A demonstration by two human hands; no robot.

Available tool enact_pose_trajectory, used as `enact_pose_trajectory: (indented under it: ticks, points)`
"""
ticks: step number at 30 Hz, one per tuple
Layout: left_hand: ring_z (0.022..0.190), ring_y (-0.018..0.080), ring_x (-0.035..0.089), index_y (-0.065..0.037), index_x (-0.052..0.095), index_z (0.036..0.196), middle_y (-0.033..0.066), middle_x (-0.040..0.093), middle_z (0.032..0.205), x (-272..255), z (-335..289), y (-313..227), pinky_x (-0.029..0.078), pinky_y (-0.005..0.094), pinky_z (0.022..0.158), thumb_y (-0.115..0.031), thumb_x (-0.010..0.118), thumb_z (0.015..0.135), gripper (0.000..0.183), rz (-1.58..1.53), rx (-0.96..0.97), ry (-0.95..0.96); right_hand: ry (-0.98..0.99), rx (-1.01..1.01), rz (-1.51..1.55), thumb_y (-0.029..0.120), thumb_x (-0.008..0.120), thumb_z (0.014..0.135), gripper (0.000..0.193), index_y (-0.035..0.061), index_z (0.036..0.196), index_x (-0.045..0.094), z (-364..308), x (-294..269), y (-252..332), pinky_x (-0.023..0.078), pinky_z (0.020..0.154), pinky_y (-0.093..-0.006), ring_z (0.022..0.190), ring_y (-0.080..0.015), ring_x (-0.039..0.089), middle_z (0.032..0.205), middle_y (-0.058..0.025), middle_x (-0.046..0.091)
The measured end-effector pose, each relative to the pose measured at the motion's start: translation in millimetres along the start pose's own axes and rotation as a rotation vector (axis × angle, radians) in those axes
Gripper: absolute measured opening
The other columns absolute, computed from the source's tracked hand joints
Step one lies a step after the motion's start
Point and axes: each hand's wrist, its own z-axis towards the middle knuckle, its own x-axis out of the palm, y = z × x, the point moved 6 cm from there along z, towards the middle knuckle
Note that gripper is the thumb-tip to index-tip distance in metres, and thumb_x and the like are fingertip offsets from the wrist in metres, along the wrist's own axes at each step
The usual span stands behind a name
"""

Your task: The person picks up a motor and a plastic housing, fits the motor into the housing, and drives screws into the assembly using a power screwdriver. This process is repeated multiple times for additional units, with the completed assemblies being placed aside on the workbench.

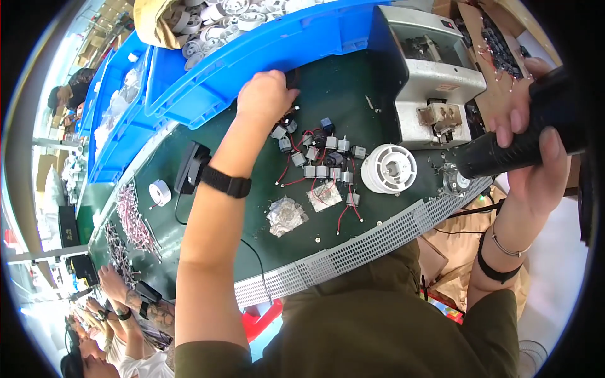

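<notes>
My left hand (pixel 263 96) is closed at the foot of the blue bin, its fingertips bent down and mostly hidden, so I cannot make out what it grips. Just below it lie several small metal motors (pixel 322 171) with red wires, loosely grouped on the dark green mat. My right hand (pixel 535 164) is wrapped round a thick black cylindrical tool (pixel 495 154) at the right. The tool's narrower end is next to a small round metal part (pixel 455 181). Between the motors and that part stands a white round slotted plastic housing (pixel 389 169).
Large blue bins (pixel 252 69) with white plastic parts line the far side. A grey-white machine (pixel 435 82) stands far right. Crumpled silvery wads (pixel 285 217), a white ring part (pixel 160 193) and wire bundles (pixel 133 220) lie on the mat. Other people's hands (pixel 113 283) work at lower left.
</notes>
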Motion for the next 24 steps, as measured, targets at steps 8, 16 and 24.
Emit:
enact_pose_trajectory:
  ticks: [8,16,24]
  points:
    - [0.071,0.0115,0.062,-0.001,0.066,0.105,0.0093,0.067,0.089,-66.7,-53.8,-40.9,0.050,0.0227,0.062,0.000,0.067,0.079,0.026,-1.093,0.046,-0.086,0.028,-0.063,0.050,0.030,0.056,0.086,0.065,-0.0070,0.133,0.029,-7.5,-9.8,0.2,0.039,0.073,-0.0281,0.072,-0.0134,0.048,0.088,-0.0060,0.045]
    - [0.083,0.0226,0.063,-0.005,0.070,0.092,0.0074,0.067,0.089,-54.7,-98.5,-132.3,0.051,0.0311,0.073,-0.002,0.074,0.070,0.022,-0.963,0.399,-0.111,-0.248,-0.218,0.082,0.029,0.068,0.083,0.064,-0.0078,0.122,0.034,6.2,28.4,11.9,0.047,0.051,-0.0280,0.051,-0.0180,0.053,0.067,-0.0090,0.054]
    - [0.082,0.0241,0.058,-0.006,0.069,0.088,0.0048,0.061,0.086,-66.4,-103.4,-149.9,0.050,0.0332,0.073,-0.004,0.075,0.067,0.021,-0.639,0.441,-0.132,-0.468,-0.278,0.094,0.008,0.068,0.075,0.035,-0.0023,0.103,0.050,14.4,1.9,6.0,0.047,0.046,-0.0276,0.050,-0.0164,0.054,0.066,-0.0072,0.054]
